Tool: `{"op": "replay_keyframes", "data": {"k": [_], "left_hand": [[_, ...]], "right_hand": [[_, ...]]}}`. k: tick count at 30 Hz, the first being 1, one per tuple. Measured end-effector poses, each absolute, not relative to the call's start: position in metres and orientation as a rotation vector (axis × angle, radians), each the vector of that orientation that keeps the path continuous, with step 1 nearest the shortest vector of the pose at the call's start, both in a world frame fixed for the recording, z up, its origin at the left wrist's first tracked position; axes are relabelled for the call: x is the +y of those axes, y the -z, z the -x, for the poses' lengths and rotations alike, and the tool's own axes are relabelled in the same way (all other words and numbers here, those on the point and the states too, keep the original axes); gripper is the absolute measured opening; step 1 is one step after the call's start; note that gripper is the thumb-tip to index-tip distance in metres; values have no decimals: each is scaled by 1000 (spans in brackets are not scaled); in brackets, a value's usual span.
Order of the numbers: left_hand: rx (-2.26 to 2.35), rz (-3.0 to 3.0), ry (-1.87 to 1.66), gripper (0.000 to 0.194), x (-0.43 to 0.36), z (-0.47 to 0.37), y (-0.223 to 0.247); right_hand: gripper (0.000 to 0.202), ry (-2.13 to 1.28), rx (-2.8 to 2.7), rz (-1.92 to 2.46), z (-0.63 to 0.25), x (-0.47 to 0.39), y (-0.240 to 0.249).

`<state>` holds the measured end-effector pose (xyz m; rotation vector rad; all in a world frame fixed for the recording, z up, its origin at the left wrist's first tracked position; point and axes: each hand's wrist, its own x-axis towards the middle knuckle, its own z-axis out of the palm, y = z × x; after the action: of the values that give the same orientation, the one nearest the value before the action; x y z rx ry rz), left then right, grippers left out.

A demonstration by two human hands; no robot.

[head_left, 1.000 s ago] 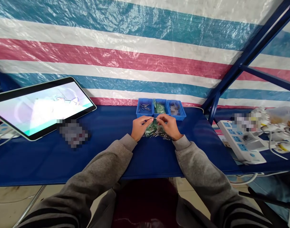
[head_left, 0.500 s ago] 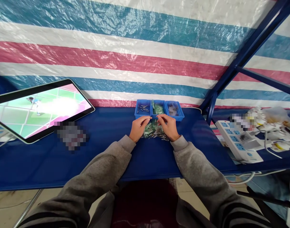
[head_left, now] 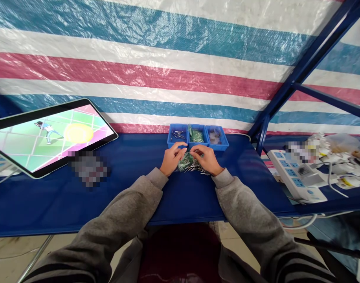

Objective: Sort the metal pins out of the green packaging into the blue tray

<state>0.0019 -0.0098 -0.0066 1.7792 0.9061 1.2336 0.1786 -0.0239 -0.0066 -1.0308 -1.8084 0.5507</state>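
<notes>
My left hand (head_left: 169, 159) hovers just in front of the blue trays, its index finger and thumb slightly apart with nothing visible between them. Close by on the right, my right hand (head_left: 208, 159) has thumb and index finger pinched together; whatever sits in the pinch is too small to make out. Below and between both hands lies a pile of thin metal pins (head_left: 197, 169) mixed with small green plastic bags (head_left: 184, 163), partly covered by my fingers.
Three joined blue trays (head_left: 174, 144) hold metal pins, green bags and clear bags. To the left leans a lit tablet (head_left: 50, 135), with a blurred object before it. A white power strip (head_left: 292, 173) and cables lie right, near a blue metal frame (head_left: 264, 133).
My left index finger has lifted away from its thumb. The right fingertips have shifted slightly left and down, towards the left hand.
</notes>
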Motion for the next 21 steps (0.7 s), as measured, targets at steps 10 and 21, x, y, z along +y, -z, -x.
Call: {"op": "replay_keyframes", "data": {"k": [10,21], "left_hand": [[901,-1634,-1330,34,-3,-6,15],[898,-1569,-1339,32,-8,-7,9]], "right_hand": [[35,-750,-1563,1084,-178,-23,6],[37,-708,-1626,1198,-173,-23,11]]}}
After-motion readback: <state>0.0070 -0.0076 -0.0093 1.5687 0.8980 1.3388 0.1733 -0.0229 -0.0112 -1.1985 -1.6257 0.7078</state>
